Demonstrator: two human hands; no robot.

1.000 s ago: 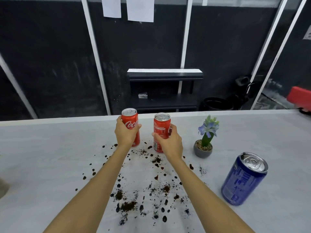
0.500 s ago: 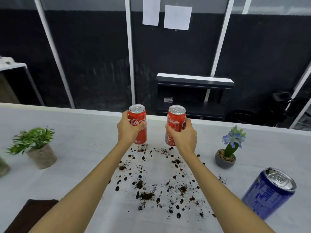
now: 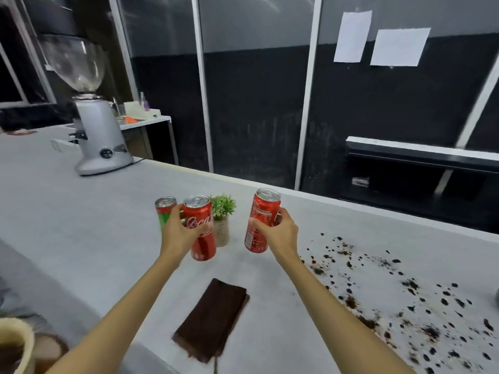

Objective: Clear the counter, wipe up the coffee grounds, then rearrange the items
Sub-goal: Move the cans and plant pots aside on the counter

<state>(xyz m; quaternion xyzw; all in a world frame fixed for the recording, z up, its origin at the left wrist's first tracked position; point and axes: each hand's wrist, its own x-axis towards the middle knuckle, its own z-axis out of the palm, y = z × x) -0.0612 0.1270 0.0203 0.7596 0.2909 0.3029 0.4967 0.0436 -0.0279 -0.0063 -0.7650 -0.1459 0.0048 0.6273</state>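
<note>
Head view: below and between both wrists lies the brown cloth (image 3: 212,321). Left hand (image 3: 179,233) grips an upright Coca-Cola can (image 3: 201,228); right hand (image 3: 278,232) grips another red can (image 3: 260,220). Just beyond the left hand stand a green can (image 3: 164,211) and potted plant (image 3: 222,218), the likely set-down spot.

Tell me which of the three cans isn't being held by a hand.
The green can, standing on the counter behind the left hand. The two red cans are each gripped, one per hand, the other in the right hand.
</note>
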